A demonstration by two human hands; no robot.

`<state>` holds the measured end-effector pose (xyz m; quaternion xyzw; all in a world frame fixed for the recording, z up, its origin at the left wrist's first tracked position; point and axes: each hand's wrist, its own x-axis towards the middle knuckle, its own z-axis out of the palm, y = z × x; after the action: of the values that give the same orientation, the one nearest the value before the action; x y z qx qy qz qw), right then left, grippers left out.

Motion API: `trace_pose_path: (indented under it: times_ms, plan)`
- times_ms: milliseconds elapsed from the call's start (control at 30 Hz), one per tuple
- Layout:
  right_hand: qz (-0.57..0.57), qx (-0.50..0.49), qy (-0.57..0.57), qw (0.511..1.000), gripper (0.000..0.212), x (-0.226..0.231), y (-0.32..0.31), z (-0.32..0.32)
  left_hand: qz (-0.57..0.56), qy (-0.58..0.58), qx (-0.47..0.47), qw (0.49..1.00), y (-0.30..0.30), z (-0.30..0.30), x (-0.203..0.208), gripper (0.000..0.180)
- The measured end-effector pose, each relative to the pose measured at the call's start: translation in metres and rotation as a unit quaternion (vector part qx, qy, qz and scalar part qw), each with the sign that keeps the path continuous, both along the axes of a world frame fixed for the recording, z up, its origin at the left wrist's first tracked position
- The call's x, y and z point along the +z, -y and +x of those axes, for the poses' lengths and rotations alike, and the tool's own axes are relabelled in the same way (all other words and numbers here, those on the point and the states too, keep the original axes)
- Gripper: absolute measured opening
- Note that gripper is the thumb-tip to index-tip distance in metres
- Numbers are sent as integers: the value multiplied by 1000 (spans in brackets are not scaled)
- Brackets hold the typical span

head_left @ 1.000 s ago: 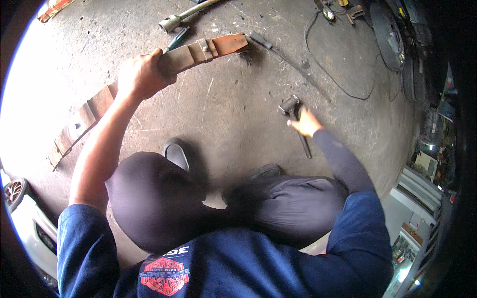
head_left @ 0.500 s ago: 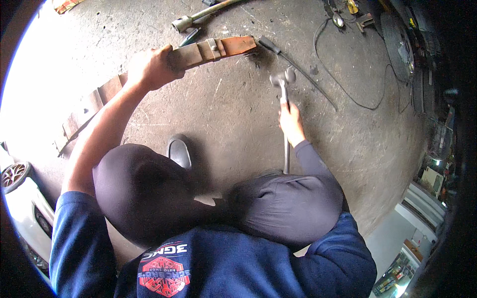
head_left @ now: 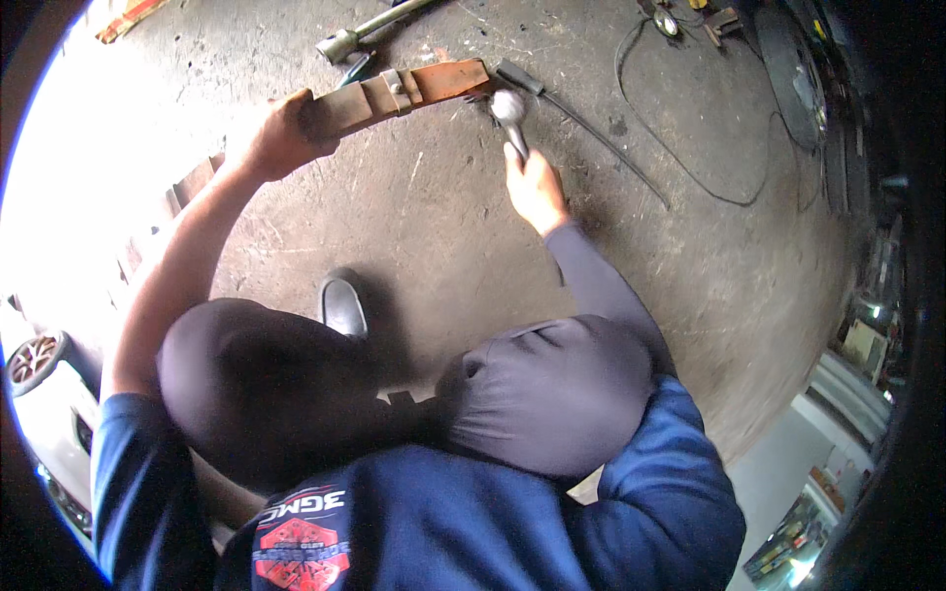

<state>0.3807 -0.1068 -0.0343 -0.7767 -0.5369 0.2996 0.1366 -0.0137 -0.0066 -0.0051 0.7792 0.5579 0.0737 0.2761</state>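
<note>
A stacked-leaf spring (head_left: pixel 355 110) runs from the upper centre of the frame down toward the middle left, where glare washes it out. Its orange end leaf (head_left: pixel 455 81) points right, and a metal clip (head_left: pixel 398 91) sits around the leaves behind it. The left hand (head_left: pixel 281 138) is wrapped around the stack. Just beside the orange tip is the head of a hammer (head_left: pixel 508 106); whether the two touch cannot be told. The right hand (head_left: pixel 537 189) is closed around the hammer's handle.

As for progress, the leaves appear stacked together and the clip is in place, with no loose leaf visible. The hammer is in hand and at the spring's end, but no finished result of hammering can be made out.

Beyond the tip, at upper centre, lies a thin dark bar (head_left: pixel 589 128). A long-handled socket wrench (head_left: pixel 340 45) lies farther up, and a cable (head_left: pixel 680 185) loops across the upper right.
</note>
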Motion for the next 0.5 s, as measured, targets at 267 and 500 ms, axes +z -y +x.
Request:
trace_pose_path:
  times_ms: [267, 500]
  plan:
    - [21, -66, -57, 996, 52, 49, 13, 42, 12, 34, 2, 999, -1, 5, 4, 48]
    - [347, 26, -310, 885, 41, 105, -24, 23, -8, -21, 3, 1000, 1, 8, 15, 51]
